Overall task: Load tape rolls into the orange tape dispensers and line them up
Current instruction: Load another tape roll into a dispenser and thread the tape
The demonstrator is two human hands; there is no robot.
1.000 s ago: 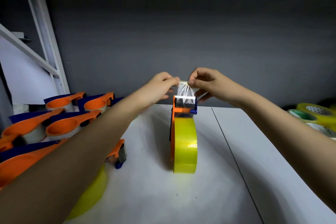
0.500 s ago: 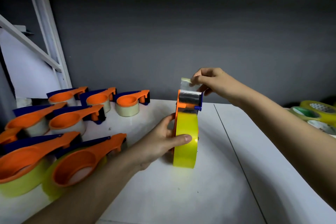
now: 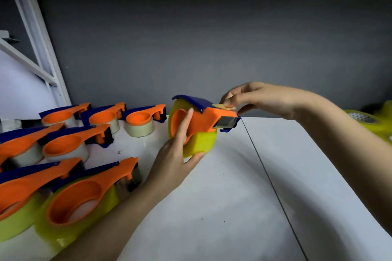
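Our left hand (image 3: 177,154) grips the loaded orange dispenser (image 3: 201,122) around its roll; our right hand (image 3: 254,97) pinches the tape end (image 3: 220,106). We judge it light and rigid, best held by the roll's sides, away from the blade.

The held dispenser (image 3: 201,123) is up over the middle of the table (image 3: 212,207), between the left hand (image 3: 176,159) and the right hand (image 3: 254,97). More dispensers (image 3: 84,193) sit in rows on the left. Loose rolls (image 3: 369,121) lie far right.

Blurred yellow tape rolls (image 3: 373,121) and leftmost dispensers (image 3: 14,193), both cut off by edges.
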